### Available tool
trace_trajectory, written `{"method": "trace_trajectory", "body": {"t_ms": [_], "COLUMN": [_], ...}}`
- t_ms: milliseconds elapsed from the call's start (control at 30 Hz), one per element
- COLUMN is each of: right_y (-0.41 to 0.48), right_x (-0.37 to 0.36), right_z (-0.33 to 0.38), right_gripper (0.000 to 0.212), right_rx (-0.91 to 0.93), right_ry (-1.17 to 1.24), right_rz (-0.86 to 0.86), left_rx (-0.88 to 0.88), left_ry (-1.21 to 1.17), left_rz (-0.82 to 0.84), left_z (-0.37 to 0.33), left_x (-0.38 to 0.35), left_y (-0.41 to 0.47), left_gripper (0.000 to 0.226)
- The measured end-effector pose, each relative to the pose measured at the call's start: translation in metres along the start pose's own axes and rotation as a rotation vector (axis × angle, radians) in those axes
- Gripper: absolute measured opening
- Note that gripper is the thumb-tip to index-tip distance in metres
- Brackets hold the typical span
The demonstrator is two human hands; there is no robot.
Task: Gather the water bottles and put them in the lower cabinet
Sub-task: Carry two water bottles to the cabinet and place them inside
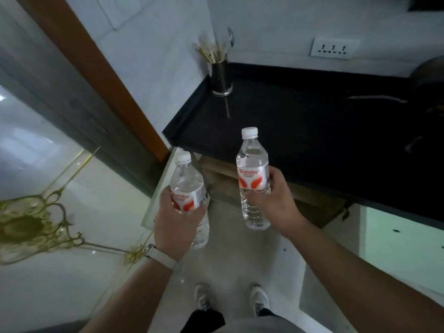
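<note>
I hold two clear water bottles with white caps and red-and-white labels, both upright above the floor. My left hand [176,221] grips the left bottle [188,186] around its label and lower body. The right bottle [252,174] is held in my right hand [272,197] at its label, slightly higher and nearer the black countertop [312,131]. Under the countertop's front edge, the lower cabinet [240,181] stands open, showing a brown wooden interior just behind the bottles. A white cabinet door [158,186] is swung out to the left, seen edge-on.
A metal cup of wooden sticks [221,75] stands in the counter's back left corner, with one stick lying in front of it. A wall socket [334,48] sits above the counter. A glossy white panel with gold ornament [36,224] fills the left. Closed pale cabinet fronts [398,243] lie right.
</note>
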State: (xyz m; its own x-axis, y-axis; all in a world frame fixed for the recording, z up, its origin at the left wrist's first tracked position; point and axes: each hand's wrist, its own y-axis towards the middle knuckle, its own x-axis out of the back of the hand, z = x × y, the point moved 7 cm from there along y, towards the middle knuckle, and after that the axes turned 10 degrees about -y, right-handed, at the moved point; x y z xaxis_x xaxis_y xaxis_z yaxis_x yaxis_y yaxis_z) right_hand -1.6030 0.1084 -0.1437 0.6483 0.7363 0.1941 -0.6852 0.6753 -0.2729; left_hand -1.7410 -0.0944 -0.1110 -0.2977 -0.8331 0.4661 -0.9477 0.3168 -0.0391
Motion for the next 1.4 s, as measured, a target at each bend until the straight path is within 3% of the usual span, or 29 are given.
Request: {"method": "trace_trajectory", "body": {"t_ms": [400, 800, 1100, 1400], "right_y": [0.022, 0.071, 0.087, 0.123], "right_x": [-0.03, -0.107, -0.104, -0.097], "right_z": [-0.015, -0.035, -0.104, -0.226], "right_gripper": [0.068, 0.059, 0.067, 0.067], "right_rx": [-0.172, -0.321, -0.418, -0.449], "right_ry": [-0.07, -0.137, -0.153, -0.142], "right_rz": [-0.193, -0.313, -0.246, -0.215], "left_rx": [-0.006, 0.079, 0.151, 0.211], "left_ry": [-0.111, -0.177, -0.17, -0.118], "left_rz": [0.234, 0.391, 0.389, 0.365], "left_z": [0.037, 0.119, 0.16, 0.24], "left_x": [-0.028, -0.053, -0.092, -0.17], "left_y": [0.089, 0.181, 0.172, 0.161], "left_gripper": [0.071, 0.068, 0.071, 0.065]}}
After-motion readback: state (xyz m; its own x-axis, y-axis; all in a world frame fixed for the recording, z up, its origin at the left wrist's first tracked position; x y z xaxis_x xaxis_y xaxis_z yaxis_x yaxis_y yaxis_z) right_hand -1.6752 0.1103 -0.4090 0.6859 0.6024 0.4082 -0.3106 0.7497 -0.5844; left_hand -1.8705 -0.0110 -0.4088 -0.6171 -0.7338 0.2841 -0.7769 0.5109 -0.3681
